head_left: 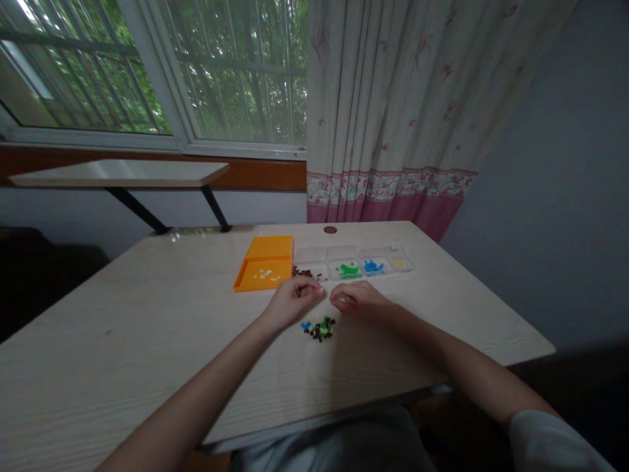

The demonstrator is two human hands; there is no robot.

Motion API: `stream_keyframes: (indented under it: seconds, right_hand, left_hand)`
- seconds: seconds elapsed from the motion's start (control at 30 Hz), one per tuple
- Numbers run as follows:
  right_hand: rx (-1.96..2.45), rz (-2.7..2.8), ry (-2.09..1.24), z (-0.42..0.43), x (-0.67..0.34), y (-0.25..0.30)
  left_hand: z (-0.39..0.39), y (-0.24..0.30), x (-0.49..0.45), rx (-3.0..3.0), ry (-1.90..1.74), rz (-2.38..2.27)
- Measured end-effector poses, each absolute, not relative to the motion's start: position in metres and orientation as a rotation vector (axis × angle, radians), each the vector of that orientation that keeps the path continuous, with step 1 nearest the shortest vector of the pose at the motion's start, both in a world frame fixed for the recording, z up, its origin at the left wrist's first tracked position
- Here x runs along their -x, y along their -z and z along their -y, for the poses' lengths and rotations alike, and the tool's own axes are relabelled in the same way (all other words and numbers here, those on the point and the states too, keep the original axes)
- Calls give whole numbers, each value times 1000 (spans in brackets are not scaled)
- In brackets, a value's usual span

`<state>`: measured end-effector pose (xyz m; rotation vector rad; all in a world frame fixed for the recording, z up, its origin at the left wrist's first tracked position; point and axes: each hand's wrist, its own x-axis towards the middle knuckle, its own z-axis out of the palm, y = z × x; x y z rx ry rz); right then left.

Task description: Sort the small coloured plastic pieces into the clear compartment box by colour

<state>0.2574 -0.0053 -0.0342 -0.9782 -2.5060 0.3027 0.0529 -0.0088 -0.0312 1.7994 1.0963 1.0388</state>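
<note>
My left hand [293,301] is closed in a pinch above the table, its fingertips pointing right. Facing it, a small gap away, my right hand [362,301] is also closed, with thumb and fingers pressed together. Anything between the fingers of either hand is too small to make out. Just below both hands lies a loose pile of small mixed pieces [320,329] in brown, green, blue and cream. Beyond the hands sit clear plastic boxes holding brown pieces [303,271], green pieces [348,269], blue pieces [373,266] and a few yellow pieces [398,264].
An orange case [269,248] lies opened behind my left hand, with white pieces [266,275] in its near half. A small raised shelf [122,172] stands at the table's back left. Behind the table [162,314] are a window and a curtain [388,131].
</note>
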Motion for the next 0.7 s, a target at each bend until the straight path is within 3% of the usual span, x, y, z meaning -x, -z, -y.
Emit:
stream_keyframes:
  seconds: [0.23, 0.7]
  right_hand:
    - [918, 2771, -523, 11, -260, 26]
    - [948, 2778, -617, 10, -260, 24]
  left_hand:
    - [10, 8, -39, -1685, -1493, -1066]
    - [0, 7, -24, -1928, -1484, -1242]
